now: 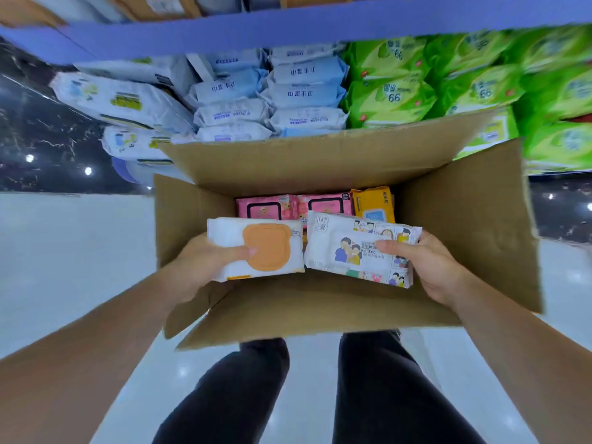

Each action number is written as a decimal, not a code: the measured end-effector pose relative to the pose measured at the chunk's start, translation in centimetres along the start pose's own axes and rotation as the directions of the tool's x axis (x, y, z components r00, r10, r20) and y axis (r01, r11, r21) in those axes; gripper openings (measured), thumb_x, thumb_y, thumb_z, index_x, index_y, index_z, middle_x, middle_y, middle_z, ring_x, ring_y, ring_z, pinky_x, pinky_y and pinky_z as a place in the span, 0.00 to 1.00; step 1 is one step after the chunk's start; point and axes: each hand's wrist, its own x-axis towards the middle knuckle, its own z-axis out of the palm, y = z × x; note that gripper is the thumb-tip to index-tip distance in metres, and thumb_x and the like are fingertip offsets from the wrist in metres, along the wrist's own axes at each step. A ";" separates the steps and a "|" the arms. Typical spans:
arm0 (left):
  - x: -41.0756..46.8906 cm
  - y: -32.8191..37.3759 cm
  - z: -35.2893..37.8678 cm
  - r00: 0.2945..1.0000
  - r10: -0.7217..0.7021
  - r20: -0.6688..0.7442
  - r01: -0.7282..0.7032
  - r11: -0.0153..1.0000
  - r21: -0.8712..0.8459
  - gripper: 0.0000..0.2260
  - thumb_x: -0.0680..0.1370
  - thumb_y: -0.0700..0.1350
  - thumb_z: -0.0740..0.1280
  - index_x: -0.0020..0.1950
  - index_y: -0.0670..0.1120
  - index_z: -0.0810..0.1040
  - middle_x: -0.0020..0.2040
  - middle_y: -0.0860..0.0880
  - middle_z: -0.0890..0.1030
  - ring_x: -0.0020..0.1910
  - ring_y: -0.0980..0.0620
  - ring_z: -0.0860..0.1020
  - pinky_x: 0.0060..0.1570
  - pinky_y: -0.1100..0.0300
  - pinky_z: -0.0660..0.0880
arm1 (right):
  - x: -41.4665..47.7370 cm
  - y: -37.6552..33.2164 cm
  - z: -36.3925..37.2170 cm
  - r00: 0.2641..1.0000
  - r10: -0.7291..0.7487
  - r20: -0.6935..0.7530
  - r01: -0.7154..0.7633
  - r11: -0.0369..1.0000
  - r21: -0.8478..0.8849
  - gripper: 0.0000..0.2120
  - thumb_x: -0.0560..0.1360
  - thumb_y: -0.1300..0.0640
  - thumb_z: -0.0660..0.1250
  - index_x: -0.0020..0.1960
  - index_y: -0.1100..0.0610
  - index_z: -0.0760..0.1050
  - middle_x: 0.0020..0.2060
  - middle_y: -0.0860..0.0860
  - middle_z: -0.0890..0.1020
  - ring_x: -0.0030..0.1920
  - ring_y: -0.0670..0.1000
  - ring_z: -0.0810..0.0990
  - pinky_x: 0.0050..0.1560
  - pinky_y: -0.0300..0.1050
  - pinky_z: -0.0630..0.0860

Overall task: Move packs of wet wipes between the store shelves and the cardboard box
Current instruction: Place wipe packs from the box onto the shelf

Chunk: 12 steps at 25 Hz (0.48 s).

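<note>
An open cardboard box point(464, 225) stands on the floor in front of the shelves. My left hand point(198, 267) grips a white pack with an orange bear-shaped lid point(256, 248) over the box's near side. My right hand point(429, 267) grips a white pack printed with cartoon figures point(352, 248) beside it. Deeper in the box lie two pink packs point(266, 208) and an orange pack point(373, 205).
The shelf behind the box holds stacked blue-white packs point(304, 91), white packs with yellow print point(121, 100) at left and green packs point(480, 84) at right. A blue shelf edge point(288, 30) runs overhead. My legs point(384, 395) stand on the glossy white floor.
</note>
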 end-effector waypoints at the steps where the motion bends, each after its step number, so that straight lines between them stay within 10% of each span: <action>1: -2.2 1.4 -1.1 1.000 0.016 0.002 -0.016 1.000 -0.022 0.13 0.71 0.48 0.80 0.52 0.49 0.82 0.42 0.55 0.85 0.40 0.56 0.80 0.31 0.64 0.75 | -2.4 -1.2 0.3 1.000 -0.011 0.002 0.011 1.000 0.024 0.44 0.53 0.47 0.85 0.65 0.57 0.76 0.54 0.55 0.87 0.54 0.57 0.86 0.57 0.61 0.80; 4: -9.5 5.8 -4.4 0.994 0.101 0.030 -0.098 0.992 -0.082 0.15 0.70 0.50 0.81 0.53 0.50 0.81 0.35 0.59 0.86 0.32 0.64 0.82 0.28 0.68 0.74 | -10.6 -6.0 1.3 0.996 -0.081 0.029 0.078 0.994 0.072 0.32 0.63 0.54 0.82 0.64 0.58 0.77 0.53 0.56 0.87 0.53 0.59 0.86 0.51 0.59 0.84; 6: -14.6 8.6 -7.0 0.988 0.148 0.046 -0.143 0.985 -0.094 0.29 0.56 0.62 0.84 0.52 0.53 0.82 0.40 0.60 0.87 0.40 0.62 0.84 0.44 0.59 0.81 | -16.6 -9.3 2.0 0.987 -0.160 0.028 0.156 0.983 0.094 0.19 0.70 0.62 0.75 0.60 0.57 0.79 0.51 0.57 0.87 0.50 0.59 0.87 0.47 0.57 0.85; 9: -22.2 13.2 -11.3 0.959 0.281 0.017 -0.277 0.951 -0.138 0.33 0.51 0.64 0.85 0.54 0.57 0.85 0.52 0.53 0.88 0.59 0.42 0.82 0.66 0.37 0.72 | -25.2 -14.5 3.2 0.959 -0.281 -0.036 0.283 0.952 0.115 0.21 0.71 0.63 0.74 0.63 0.58 0.77 0.52 0.58 0.87 0.51 0.61 0.87 0.50 0.64 0.83; 12: -29.4 18.1 -14.0 0.888 0.459 -0.014 -0.452 0.867 -0.211 0.38 0.51 0.59 0.85 0.58 0.49 0.84 0.55 0.49 0.88 0.57 0.44 0.85 0.67 0.43 0.74 | -32.1 -19.1 4.6 0.903 -0.420 -0.088 0.428 0.896 0.120 0.20 0.71 0.63 0.75 0.62 0.60 0.77 0.53 0.58 0.86 0.52 0.62 0.86 0.53 0.67 0.81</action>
